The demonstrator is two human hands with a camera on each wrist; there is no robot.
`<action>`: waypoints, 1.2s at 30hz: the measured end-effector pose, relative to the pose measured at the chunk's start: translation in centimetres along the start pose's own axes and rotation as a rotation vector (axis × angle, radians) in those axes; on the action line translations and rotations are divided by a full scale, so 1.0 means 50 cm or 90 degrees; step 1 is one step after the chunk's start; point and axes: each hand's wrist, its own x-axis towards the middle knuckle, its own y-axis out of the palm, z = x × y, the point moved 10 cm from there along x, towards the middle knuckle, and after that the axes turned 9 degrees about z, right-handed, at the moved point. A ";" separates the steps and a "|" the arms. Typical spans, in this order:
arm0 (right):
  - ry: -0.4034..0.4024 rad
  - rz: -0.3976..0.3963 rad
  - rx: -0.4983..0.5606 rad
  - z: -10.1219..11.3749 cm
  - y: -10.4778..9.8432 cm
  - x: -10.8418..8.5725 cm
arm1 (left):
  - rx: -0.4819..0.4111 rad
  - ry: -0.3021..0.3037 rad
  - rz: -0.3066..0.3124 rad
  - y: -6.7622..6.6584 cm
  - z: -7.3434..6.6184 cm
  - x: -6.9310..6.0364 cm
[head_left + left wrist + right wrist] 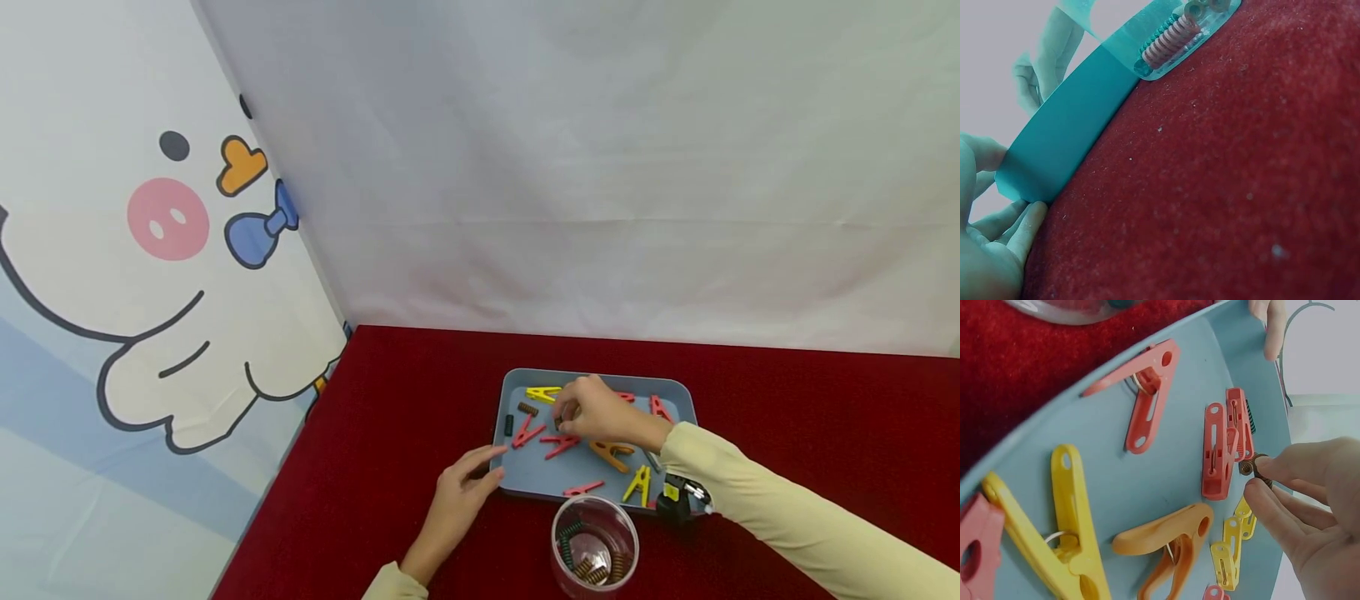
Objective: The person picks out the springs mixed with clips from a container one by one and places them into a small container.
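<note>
My right hand (596, 410) is over the tray (525, 473), pinching a small brown coil spring (1262, 465) between thumb and fingertips. Another brown spring (528, 409) and a dark spring (509, 425) lie at the tray's left side. Red clips (527, 432) lie close to them. My left hand (459, 493) touches the tray's left edge with extended, relaxed fingers. In the left wrist view, its fingertips (1036, 215) meet the blue tray wall (1072, 125). A clear plastic cup (595, 546) in front of the tray contains several brown and green springs (1169, 44).
Yellow clips (1067, 519) and an orange clip (1169, 540) lie in the tray among the red ones. A black and yellow object (675, 498) is at its front right corner by the right sleeve. Red cloth (405, 400) covers the table; a pale curtain (600, 167) hangs behind.
</note>
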 end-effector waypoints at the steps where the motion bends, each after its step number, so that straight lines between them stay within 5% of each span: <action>1: 0.001 0.001 0.004 0.000 0.000 -0.001 | 0.001 -0.001 -0.001 0.000 -0.001 -0.001; 6: 0.005 0.003 0.023 0.001 -0.002 -0.007 | 0.003 -0.003 0.000 0.002 0.005 0.001; 14: -0.001 -0.015 0.032 0.012 -0.011 -0.019 | 0.006 0.003 -0.010 0.000 0.064 0.016; 18: 0.005 -0.015 0.038 0.015 -0.012 -0.026 | 0.007 0.011 -0.012 -0.001 0.070 0.016; 27: 0.008 -0.007 0.073 0.023 -0.019 -0.043 | 0.016 0.004 -0.013 -0.002 0.069 0.016; 34: 0.007 -0.008 0.084 0.032 -0.022 -0.055 | 0.011 -0.005 -0.003 0.002 0.001 0.000; 36: 0.007 -0.011 0.077 0.035 -0.023 -0.059 | 0.013 -0.003 -0.006 0.001 0.005 0.001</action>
